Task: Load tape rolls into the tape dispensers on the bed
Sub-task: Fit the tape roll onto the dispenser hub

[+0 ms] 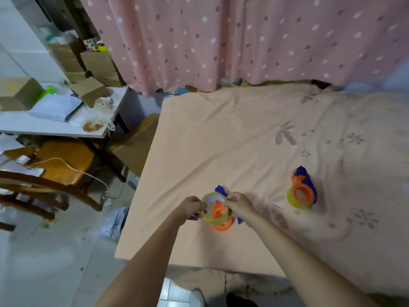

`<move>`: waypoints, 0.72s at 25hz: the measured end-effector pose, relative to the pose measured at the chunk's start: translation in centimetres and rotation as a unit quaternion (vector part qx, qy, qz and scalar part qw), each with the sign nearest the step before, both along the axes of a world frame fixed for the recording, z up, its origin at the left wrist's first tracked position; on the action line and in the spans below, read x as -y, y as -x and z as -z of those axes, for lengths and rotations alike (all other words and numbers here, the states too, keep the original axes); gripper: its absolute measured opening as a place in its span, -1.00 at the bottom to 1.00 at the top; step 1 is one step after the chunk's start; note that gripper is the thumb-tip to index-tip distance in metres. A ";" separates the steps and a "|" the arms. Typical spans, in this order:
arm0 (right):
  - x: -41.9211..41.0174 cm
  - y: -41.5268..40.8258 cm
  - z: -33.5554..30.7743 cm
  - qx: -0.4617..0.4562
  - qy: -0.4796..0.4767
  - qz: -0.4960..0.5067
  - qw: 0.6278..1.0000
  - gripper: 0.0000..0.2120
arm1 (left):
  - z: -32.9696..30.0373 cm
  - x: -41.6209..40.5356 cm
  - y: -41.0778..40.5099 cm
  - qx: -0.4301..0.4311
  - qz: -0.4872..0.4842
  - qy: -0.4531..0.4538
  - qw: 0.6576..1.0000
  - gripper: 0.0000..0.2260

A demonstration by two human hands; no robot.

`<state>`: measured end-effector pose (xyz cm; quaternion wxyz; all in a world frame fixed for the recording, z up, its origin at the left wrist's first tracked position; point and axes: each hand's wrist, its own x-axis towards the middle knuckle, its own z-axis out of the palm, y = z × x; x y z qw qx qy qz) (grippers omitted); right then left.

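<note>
One dispenser (pixel 302 191) well right of the hands looks loaded — second dispenser (pixel 222 218) not yet; left hand (pixel 190 209) and right hand (pixel 239 204) each grip the tape roll (pixel 214 211) between them, over its orange hub, on the bed (pixel 221 140).

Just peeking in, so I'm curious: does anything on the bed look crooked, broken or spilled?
Nothing looks broken or spilled. Both hands hold a tape roll tilted over an orange-and-blue dispenser, not yet seated. The other dispenser lies on the bed, its roll already on.
</note>
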<state>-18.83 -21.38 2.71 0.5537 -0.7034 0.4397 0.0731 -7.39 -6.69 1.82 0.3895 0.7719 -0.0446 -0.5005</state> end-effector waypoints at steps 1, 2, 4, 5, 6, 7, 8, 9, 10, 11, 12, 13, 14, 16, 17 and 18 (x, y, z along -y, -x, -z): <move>0.0 0.4 0.6 -0.011 0.015 0.010 1.000 -0.88 | 0.8 0.4 0.3 -0.001 -0.004 0.004 1.000 -0.91; 0.0 0.8 1.3 -0.021 0.037 0.015 0.999 -0.91 | 1.7 0.9 0.8 0.003 -0.016 0.007 1.000 -0.90; 0.0 1.4 2.3 -0.044 0.078 0.007 0.996 -0.96 | 3.3 1.8 1.9 0.042 -0.039 -0.006 0.998 -0.85; 0.0 1.5 3.0 -0.050 0.093 -0.001 0.994 -0.96 | 3.8 2.1 2.4 0.073 -0.041 -0.019 0.996 -0.82; -0.1 1.6 3.4 -0.053 0.107 -0.013 0.993 -0.95 | 4.2 2.3 2.8 0.102 -0.035 -0.033 0.994 -0.79; -0.2 1.8 3.7 -0.053 0.119 -0.025 0.991 -0.94 | 4.6 2.4 3.3 0.125 -0.025 -0.046 0.991 -0.76; -0.2 2.0 4.0 -0.055 0.131 -0.038 0.989 -0.93 | 5.1 2.5 3.6 0.140 -0.017 -0.056 0.988 -0.73; -0.4 2.1 4.2 -0.053 0.142 -0.046 0.987 -0.94 | 5.5 2.5 3.8 0.147 -0.012 -0.063 0.987 -0.71; -0.5 2.3 4.4 -0.050 0.152 -0.052 0.986 -0.93 | 5.9 2.6 4.0 0.151 -0.009 -0.071 0.986 -0.70; -0.6 2.4 4.6 -0.048 0.161 -0.057 0.984 -0.90 | 6.1 2.6 4.2 0.158 -0.004 -0.080 0.984 -0.70; -0.7 2.5 4.8 -0.049 0.170 -0.064 0.982 -0.88 | 6.5 2.7 4.3 0.165 0.002 -0.087 0.982 -0.70; -0.8 2.4 5.0 -0.056 0.177 -0.075 0.980 -0.89 | 6.8 2.7 4.4 0.166 0.008 -0.093 0.982 -0.70; -0.9 2.4 5.1 -0.070 0.183 -0.097 0.976 -0.92 | 7.1 2.7 4.5 0.163 0.010 -0.095 0.982 -0.70; -1.0 2.3 5.4 -0.106 0.192 -0.148 0.964 -0.83 | 7.6 2.8 4.5 0.154 0.011 -0.102 0.983 -0.72; -1.0 2.3 5.4 -0.115 0.209 -0.166 0.957 -0.75 | 7.8 2.8 4.4 0.150 0.012 -0.104 0.983 -0.73; -0.9 2.2 5.1 -0.111 0.237 -0.167 0.951 -0.70 | 8.0 2.8 4.4 0.145 0.013 -0.106 0.984 -0.75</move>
